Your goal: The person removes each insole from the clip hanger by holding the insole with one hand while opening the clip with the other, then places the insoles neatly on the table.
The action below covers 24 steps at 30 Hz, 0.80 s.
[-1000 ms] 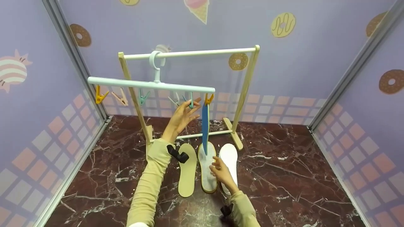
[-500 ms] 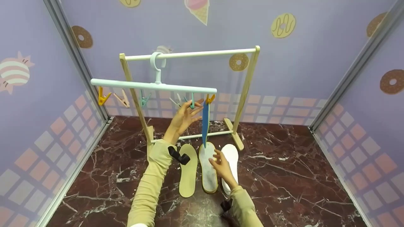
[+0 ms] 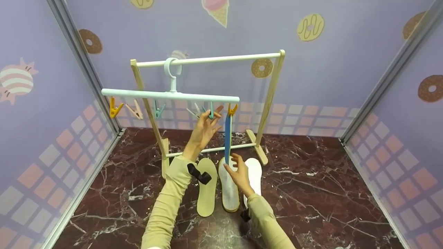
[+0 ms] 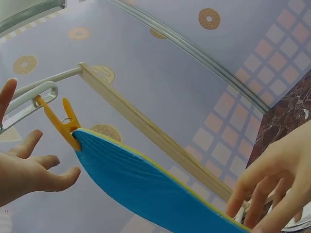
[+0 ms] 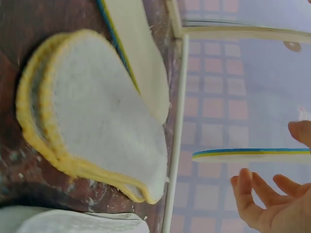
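A blue insole (image 3: 227, 138) with a yellow and pale edge hangs from the orange clip (image 3: 232, 110) at the right end of the white hanger (image 3: 145, 94). My left hand (image 3: 202, 133) is raised by the teal clip (image 3: 211, 110) beside it; in the left wrist view its fingers are spread, apart from the insole. Whether thumb and index touch the teal clip is hard to see. Low down, my right hand (image 3: 240, 173) has thumb and fingers parted near the insole's lower end; in the right wrist view a gap separates fingertips and insole (image 5: 243, 154).
A rack (image 3: 221, 58) with pale rail and wooden legs carries the hanger. More clips, including an orange one (image 3: 115, 109), hang leftward. On the dark marbled floor lie a beige insole (image 3: 206, 186), stacked yellow-edged grey insoles (image 3: 229, 195) and white insoles (image 3: 254, 173).
The hanger and insole have swung slightly right and down. My right hand has risen toward the insole's lower end. My left hand has shifted slightly right with the teal clip.
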Motion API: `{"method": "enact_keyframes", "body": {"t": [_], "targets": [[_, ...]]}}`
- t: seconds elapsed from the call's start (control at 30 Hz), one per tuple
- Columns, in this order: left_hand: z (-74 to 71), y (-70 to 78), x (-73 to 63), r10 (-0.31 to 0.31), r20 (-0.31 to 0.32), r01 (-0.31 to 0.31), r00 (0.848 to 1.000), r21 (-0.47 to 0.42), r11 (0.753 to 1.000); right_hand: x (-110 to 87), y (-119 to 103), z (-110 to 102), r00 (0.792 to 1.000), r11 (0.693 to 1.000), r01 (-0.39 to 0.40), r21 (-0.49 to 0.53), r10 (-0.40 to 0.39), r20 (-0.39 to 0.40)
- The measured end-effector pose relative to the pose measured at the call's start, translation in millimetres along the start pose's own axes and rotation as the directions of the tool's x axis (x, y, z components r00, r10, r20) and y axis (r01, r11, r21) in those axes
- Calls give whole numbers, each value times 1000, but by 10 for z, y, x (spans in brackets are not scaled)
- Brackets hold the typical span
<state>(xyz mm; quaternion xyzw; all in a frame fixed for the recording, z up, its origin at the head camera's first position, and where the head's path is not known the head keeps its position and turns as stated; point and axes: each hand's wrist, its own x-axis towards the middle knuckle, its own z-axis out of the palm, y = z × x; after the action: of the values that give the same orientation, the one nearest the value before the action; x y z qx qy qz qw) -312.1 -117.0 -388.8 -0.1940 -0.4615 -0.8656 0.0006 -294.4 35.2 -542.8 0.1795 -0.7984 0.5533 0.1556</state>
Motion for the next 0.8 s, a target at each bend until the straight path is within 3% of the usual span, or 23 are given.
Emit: {"method": "enact_keyframes", "body": {"t": [0.17, 0.33, 0.53, 0.8], "targets": [[58, -19, -10, 27, -10, -27, 1000, -25, 999, 66, 6, 27, 999, 1000, 13, 4, -12, -48], [91, -7, -3, 43, 7, -42, 999, -64, 997, 109, -17, 36, 999, 1000, 17, -5, -17, -45], [134, 18, -14, 39, 26, -37, 999, -64, 997, 163, -45, 49, 999, 999, 21, -47, -23, -42], [165, 32, -31, 36, -2, -36, 999, -72, 997, 202, -75, 51, 993, 997, 72, -34, -75, -94]]}}
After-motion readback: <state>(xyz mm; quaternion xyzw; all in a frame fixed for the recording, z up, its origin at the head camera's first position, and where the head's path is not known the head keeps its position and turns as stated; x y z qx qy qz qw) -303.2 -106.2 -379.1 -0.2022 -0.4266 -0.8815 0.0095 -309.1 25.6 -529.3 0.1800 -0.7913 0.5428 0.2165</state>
